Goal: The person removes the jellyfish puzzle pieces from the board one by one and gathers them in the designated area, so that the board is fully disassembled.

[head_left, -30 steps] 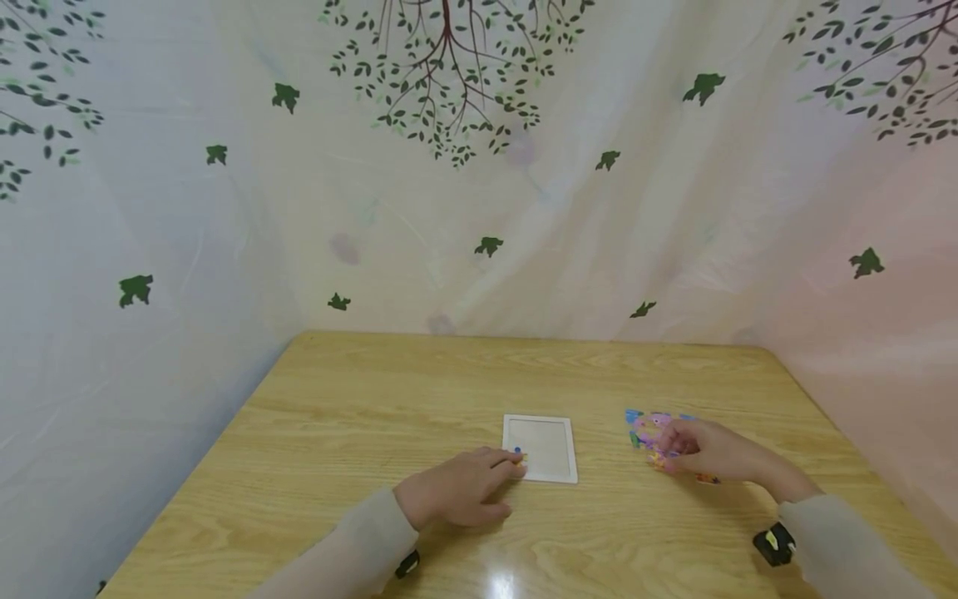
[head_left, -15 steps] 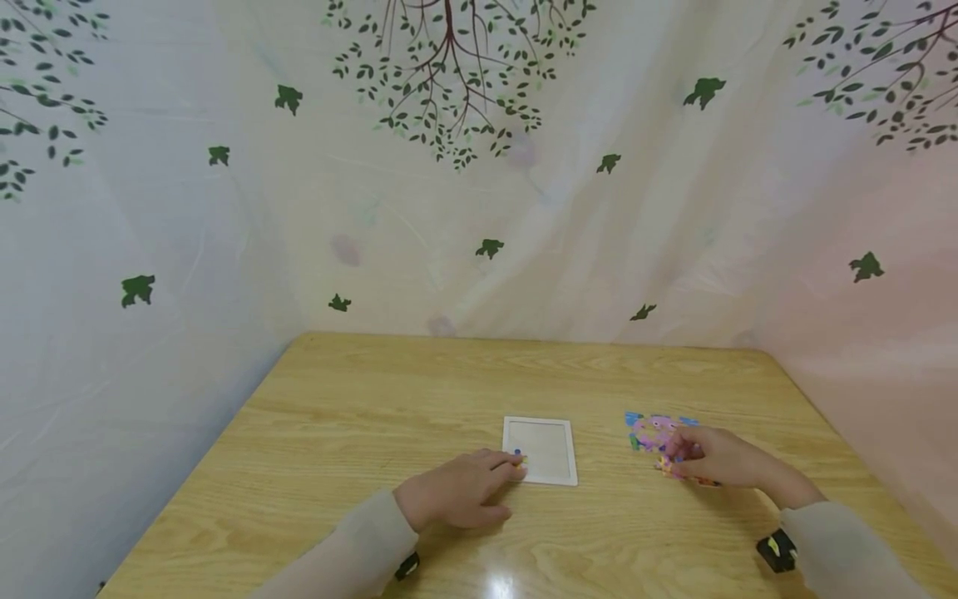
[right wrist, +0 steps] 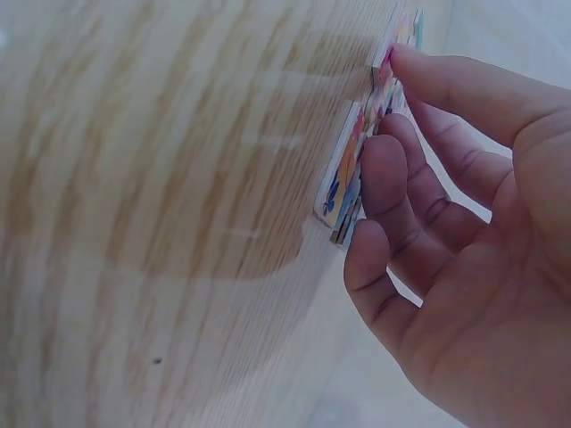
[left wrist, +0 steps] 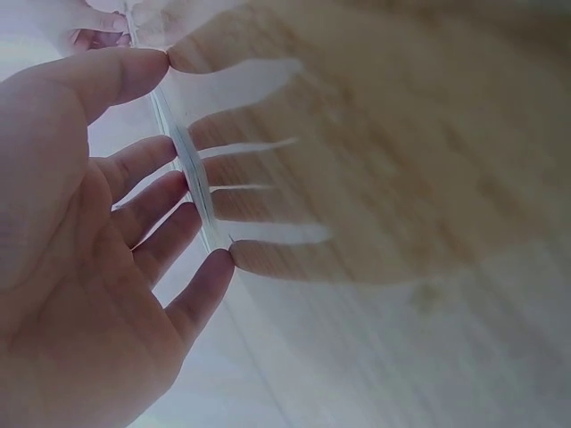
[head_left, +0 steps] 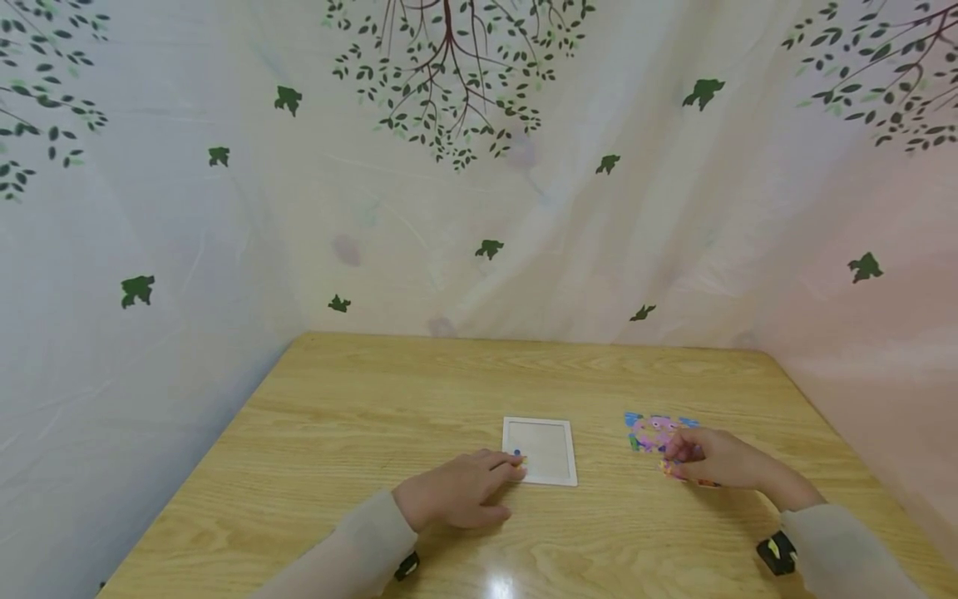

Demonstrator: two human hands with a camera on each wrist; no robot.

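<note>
In the head view a white square puzzle frame [head_left: 550, 452] lies on the table. My left hand [head_left: 460, 489] rests at its lower-left corner, fingers fairly straight. Under those fingertips a small coloured puzzle piece [head_left: 518, 453] partly shows. To the right, flat puzzle pieces [head_left: 649, 431] in pink, blue and green lie close together. Over their near side is my right hand [head_left: 714, 456], fingers curled, thumb and finger pinching a yellow-and-pink puzzle piece [head_left: 669, 470]. In the right wrist view the thumb meets a pink piece edge [right wrist: 385, 59]; the other fingers hide part of the pile.
The wood-grain table [head_left: 389, 399] reaches back to a pale curtain [head_left: 419, 274] printed with leaves and branches, which also hangs at both sides. A black wrist device [head_left: 777, 549] sits under the right sleeve.
My right hand has shifted slightly right and toward me, and the yellow-and-pink piece has slid with it, apart from the pink pieces behind. The left hand has stayed still.
</note>
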